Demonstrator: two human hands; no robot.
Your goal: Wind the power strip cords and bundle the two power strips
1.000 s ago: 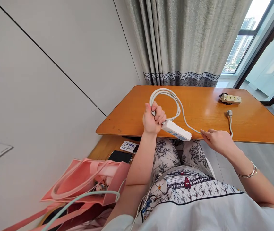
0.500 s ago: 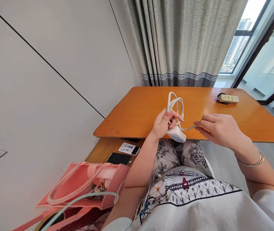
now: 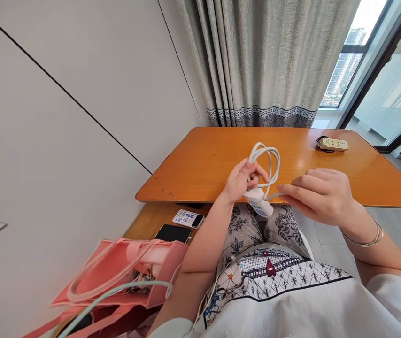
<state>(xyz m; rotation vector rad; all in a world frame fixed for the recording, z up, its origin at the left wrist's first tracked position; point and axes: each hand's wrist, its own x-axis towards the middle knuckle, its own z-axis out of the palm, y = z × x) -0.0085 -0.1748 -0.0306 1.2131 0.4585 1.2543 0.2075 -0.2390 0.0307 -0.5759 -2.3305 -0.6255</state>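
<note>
My left hand (image 3: 239, 180) is closed around several loops of a white cable (image 3: 269, 150), which stand up above the fingers over the table's near edge. Below that hand hangs a white box-shaped block (image 3: 258, 203) with a printed label, tilted down to the right. Its exact kind cannot be made out. To the right, my right hand (image 3: 322, 195) pinches a stretch of the same cable between thumb and fingers, a short way from the block. Part of the cable is hidden inside the left hand.
Before me is an orange-brown wooden table (image 3: 193, 164). A cream power strip (image 3: 334, 144) with a black cord lies at its far right. At lower left are a white phone-like device (image 3: 186, 218), a dark phone (image 3: 172, 233) and a pink bag (image 3: 167, 263). A curtain (image 3: 267, 61) hangs behind.
The cable loops have swung to the right and leaned over. The white block has tilted further down. My right hand has come slightly left, towards the block, still pinching the cable.
</note>
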